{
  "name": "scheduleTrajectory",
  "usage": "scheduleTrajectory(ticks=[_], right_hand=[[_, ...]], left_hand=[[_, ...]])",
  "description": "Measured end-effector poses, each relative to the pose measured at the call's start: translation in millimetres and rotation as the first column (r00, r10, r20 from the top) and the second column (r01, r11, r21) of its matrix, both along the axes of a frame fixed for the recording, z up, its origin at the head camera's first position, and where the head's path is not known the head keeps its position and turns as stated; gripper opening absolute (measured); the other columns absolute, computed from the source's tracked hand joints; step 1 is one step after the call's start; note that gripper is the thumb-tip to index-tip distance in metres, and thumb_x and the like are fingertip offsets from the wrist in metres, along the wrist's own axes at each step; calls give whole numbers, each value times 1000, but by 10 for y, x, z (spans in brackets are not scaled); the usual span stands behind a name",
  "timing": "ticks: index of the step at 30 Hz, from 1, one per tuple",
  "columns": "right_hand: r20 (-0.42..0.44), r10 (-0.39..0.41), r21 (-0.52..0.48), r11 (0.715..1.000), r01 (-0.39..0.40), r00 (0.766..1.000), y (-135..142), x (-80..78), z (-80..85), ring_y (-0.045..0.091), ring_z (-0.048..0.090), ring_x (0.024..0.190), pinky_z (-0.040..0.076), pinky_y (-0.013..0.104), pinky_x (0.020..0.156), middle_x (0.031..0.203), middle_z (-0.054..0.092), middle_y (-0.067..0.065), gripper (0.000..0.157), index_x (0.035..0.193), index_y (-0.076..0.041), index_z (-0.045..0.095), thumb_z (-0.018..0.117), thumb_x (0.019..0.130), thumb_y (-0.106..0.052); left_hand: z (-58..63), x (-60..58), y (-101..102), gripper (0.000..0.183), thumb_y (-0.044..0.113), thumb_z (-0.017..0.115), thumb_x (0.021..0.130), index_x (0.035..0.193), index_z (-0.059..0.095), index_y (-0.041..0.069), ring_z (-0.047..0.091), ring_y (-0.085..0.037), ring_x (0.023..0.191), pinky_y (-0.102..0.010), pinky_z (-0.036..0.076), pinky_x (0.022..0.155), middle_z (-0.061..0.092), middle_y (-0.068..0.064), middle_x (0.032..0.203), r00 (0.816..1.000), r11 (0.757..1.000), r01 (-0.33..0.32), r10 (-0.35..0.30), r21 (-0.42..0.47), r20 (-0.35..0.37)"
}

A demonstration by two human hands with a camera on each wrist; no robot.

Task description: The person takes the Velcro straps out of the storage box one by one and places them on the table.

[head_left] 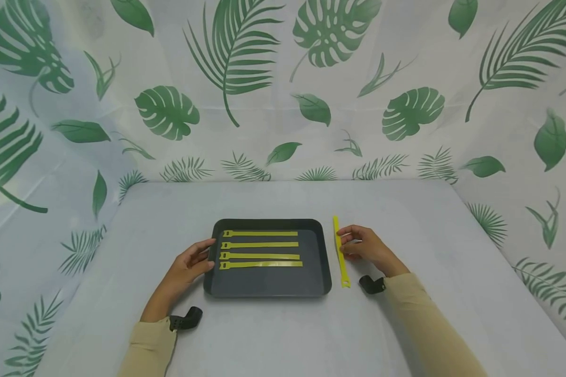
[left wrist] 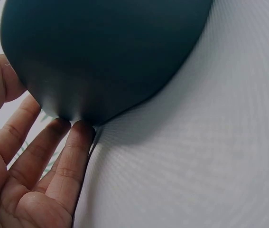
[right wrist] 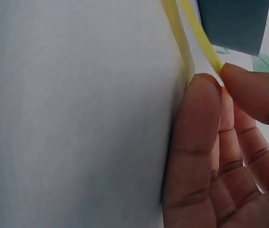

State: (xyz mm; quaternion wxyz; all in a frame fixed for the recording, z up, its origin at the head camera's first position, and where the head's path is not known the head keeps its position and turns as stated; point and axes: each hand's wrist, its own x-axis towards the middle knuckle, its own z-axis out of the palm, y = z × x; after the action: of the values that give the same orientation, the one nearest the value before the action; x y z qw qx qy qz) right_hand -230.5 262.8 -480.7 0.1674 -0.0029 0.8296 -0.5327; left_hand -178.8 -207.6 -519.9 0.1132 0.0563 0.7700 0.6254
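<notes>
Several yellow hook-and-loop cable ties [head_left: 260,245] lie in parallel rows inside a dark grey tray [head_left: 273,288], their slotted heads to the left. My left hand [head_left: 188,267] rests at the tray's left side, fingertips and thumb against its outer wall. In the left wrist view the fingertips [left wrist: 79,130] meet the dark wall with fingers nearly straight. Right of the tray, my right hand [head_left: 370,248] pinches another yellow cable tie [head_left: 343,269], its slotted head toward me. The right wrist view shows the thumb [right wrist: 248,88] and a finger at the strap.
White cloth covers the table [head_left: 273,335]. Behind and at both sides hangs a leaf-printed curtain [head_left: 264,125]. Black wrist cameras [head_left: 371,285] sit on both wrists, close above the cloth.
</notes>
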Motion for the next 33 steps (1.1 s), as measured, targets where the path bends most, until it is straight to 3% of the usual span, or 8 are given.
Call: scheduleTrajectory(ticks=[6,15,20,23,29,33], right_hand=[[-10,-4,61,998,5,1000,-29,-31,-17,16,65,82,62,28,71,100,65,9,40,132,10,62,73,93,8],[-52,15,168,986,-6,999,-51,-8,18,16,62,79,60,27,68,94,64,8,35,125,10,66,77,91,8],[-56,16,174,985,-6,998,-39,0,16,16,63,78,61,28,69,92,63,7,34,124,10,67,76,92,8],[-54,14,176,984,-4,998,-26,-1,17,16,63,78,62,29,69,91,62,7,35,125,10,66,76,92,6],[-56,12,175,985,-2,998,-18,7,54,17,63,77,59,29,68,94,63,8,36,130,10,66,75,96,3],[-76,11,154,988,1,997,-19,23,87,17,64,79,58,29,68,98,64,9,36,133,8,65,75,99,0]], left_hand=[[8,1,-9,63,11,69,106,162,44,1,45,-45,152,-25,48,108,46,-26,165,1000,1000,7,-7,12,-12],[14,5,1,64,13,70,106,163,44,3,44,-43,153,-40,45,117,45,-23,165,1000,1000,-3,3,-2,5],[15,7,5,64,13,70,106,163,44,3,44,-43,153,-48,44,119,46,-24,165,1000,1000,-2,2,-4,7],[17,7,8,64,12,70,105,163,44,3,44,-43,152,-44,46,117,46,-24,165,1000,1000,-1,1,2,6],[12,8,4,63,10,70,106,163,44,1,45,-45,151,-25,48,108,46,-26,164,1000,1000,10,-10,16,-16],[16,11,8,63,9,70,106,162,44,0,45,-45,151,-22,48,107,46,-27,164,1000,1000,11,-11,16,-26]])
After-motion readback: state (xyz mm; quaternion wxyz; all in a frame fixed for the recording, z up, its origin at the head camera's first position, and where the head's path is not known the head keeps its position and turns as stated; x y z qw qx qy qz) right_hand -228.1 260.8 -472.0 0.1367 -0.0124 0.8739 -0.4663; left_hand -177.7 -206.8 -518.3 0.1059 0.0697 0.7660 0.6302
